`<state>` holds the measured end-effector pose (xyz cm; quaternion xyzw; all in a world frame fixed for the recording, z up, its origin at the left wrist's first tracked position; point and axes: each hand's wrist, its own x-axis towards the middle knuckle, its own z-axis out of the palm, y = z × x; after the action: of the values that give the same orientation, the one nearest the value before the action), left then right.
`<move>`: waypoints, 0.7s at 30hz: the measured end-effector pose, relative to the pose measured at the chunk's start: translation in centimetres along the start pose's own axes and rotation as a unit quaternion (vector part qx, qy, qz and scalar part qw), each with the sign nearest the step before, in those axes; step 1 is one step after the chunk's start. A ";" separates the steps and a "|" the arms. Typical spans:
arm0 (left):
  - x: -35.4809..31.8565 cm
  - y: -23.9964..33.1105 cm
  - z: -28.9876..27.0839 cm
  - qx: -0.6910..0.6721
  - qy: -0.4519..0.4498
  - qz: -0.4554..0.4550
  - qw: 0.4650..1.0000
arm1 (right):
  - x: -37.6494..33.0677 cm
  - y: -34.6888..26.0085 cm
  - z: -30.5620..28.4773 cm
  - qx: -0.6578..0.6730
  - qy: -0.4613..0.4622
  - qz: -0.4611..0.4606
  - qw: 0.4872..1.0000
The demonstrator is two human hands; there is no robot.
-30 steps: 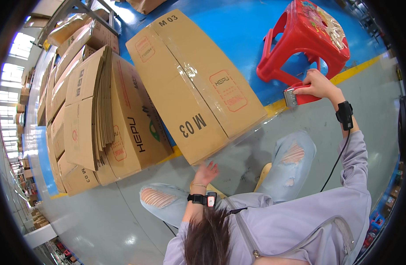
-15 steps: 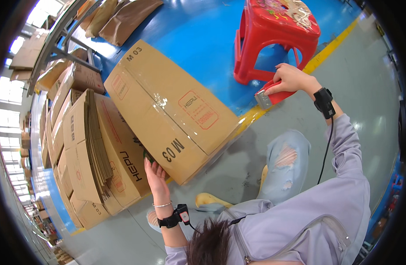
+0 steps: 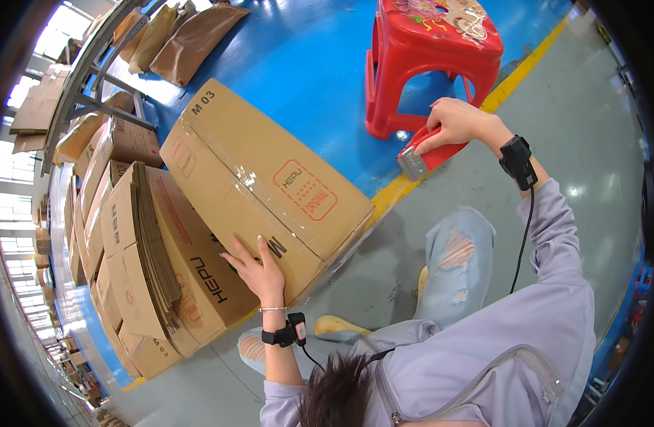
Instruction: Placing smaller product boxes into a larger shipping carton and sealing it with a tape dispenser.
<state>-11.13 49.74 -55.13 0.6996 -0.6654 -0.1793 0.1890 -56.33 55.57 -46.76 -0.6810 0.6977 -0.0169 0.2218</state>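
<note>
A large brown cardboard box [image 3: 270, 164] lies in front of me, clear tape running along its top seam. My left hand [image 3: 259, 274] rests on the box's near left part with its fingers spread, covering some of the printing there. To the right of the box, my right hand [image 3: 455, 124] is closed around a red tape dispenser [image 3: 444, 151]. The dispenser's grey metal end [image 3: 413, 164] points left, toward the box, and is apart from it.
A red plastic stool [image 3: 430, 64] stands just beyond my right hand. On the left are flattened cartons [image 3: 138, 249] and more boxes [image 3: 192, 263]. Brown paper bags [image 3: 199, 43] lie near a metal rack [image 3: 92, 78]. A yellow floor line [image 3: 530, 64] passes beside the stool.
My left hand has moved from beside the box's left edge up onto its top. My right hand, still holding the tape dispenser, appears slightly farther left, as the whole view has shifted a little.
</note>
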 end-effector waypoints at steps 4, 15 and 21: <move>0.0 -0.1 0.3 0.019 0.004 -0.007 1.000 | -0.1 0.5 0.3 0.018 -0.005 0.009 1.000; 0.1 -0.3 0.4 0.022 0.020 0.007 1.000 | 1.1 0.8 0.5 0.066 -0.068 0.034 0.995; -0.7 2.1 -0.3 0.143 0.020 0.057 0.988 | 1.8 1.2 0.3 0.075 -0.087 0.000 0.993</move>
<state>-12.89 50.36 -53.83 0.6836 -0.7192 -0.0574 0.1104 -57.32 54.00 -47.99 -0.6615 0.6725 -0.0097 0.3316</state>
